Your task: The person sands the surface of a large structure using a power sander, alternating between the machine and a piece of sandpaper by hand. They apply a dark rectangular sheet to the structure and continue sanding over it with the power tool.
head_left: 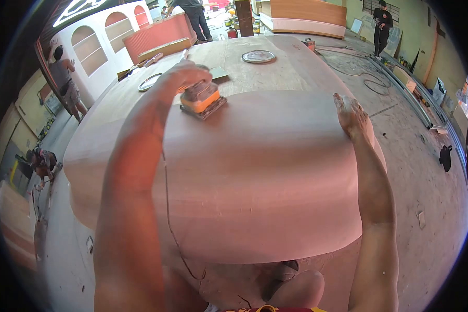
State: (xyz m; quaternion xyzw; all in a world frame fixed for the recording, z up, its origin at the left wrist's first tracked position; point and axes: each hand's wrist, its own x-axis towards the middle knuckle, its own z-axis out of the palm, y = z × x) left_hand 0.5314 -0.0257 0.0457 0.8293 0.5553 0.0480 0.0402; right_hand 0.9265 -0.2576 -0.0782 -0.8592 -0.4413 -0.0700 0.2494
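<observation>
Plainly, left hand [190, 77] on sander [200, 101], right [352, 113] outspread

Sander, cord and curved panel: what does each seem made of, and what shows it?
Sander: probably moulded plastic, dusty, with an orange band.
Cord: likely plastic or rubber sheathing, dark, thin and curving loosely.
Curved panel: perhaps primed or filled wood, matt, pale and powdery, with faint scuffs.

White arched shelving [91, 52] stands beside a ribbed pink counter [158, 37].
</observation>
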